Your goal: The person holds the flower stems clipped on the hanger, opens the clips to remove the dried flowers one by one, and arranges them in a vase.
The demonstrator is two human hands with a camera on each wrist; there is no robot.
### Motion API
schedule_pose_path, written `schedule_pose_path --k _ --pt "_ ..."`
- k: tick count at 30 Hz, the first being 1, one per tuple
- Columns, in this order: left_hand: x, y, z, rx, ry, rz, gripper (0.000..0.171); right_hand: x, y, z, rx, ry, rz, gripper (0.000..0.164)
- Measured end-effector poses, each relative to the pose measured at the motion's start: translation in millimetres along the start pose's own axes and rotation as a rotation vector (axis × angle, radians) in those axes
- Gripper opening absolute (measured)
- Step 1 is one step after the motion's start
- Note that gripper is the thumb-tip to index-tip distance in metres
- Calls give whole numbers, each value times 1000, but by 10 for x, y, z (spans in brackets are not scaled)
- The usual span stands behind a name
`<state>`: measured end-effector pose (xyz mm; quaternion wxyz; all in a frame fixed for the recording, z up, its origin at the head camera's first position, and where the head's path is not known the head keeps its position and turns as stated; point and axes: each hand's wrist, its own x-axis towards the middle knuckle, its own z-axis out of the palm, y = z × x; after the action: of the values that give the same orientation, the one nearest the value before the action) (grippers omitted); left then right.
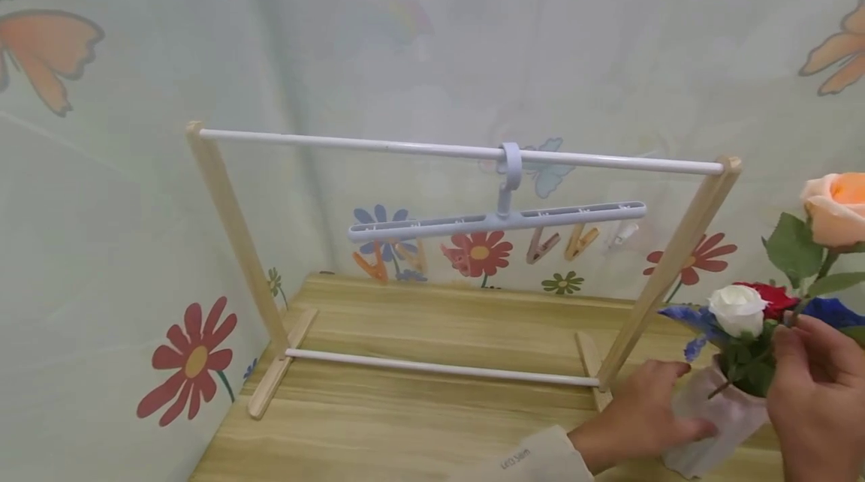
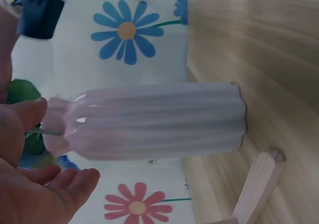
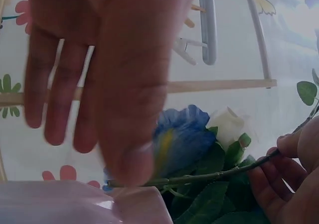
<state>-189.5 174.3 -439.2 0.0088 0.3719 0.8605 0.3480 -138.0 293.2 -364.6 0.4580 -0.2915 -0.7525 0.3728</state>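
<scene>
My right hand [image 1: 821, 399] pinches the thin green stem [image 3: 224, 173] of a peach rose [image 1: 838, 215] between thumb and fingers, above a vase. The stem slants across the vase mouth, its lower end at the near rim. The vase [image 2: 159, 122] is pale pink and white, fluted, upright on the table. My left hand [image 1: 631, 414] is beside the vase, fingers spread loosely and thumb in front of it, near the neck. A white rose [image 1: 738, 311], a red flower [image 1: 776, 297] and blue flowers [image 3: 182, 134] with green leaves stand in the vase.
A wooden rack [image 1: 669, 279] with white rods stands left of the vase, one foot close to my left hand. From its top rod hangs a pale blue hanger [image 1: 496, 223] with several coloured clips. Behind the wooden table [image 1: 419, 422] is a curtain printed with flowers.
</scene>
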Motion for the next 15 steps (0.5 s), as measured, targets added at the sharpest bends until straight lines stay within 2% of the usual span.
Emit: schedule_pose_path --k 6,11,15 --pt "30 22 192 -13 39 -52 72 106 -73 -34 -89 53 34 35" --pt "66 17 291 -62 47 -86 81 147 -184 -57 -140 73 82 36" --pt "91 5 346 -85 63 -92 80 141 -274 -56 -149 86 124 37"
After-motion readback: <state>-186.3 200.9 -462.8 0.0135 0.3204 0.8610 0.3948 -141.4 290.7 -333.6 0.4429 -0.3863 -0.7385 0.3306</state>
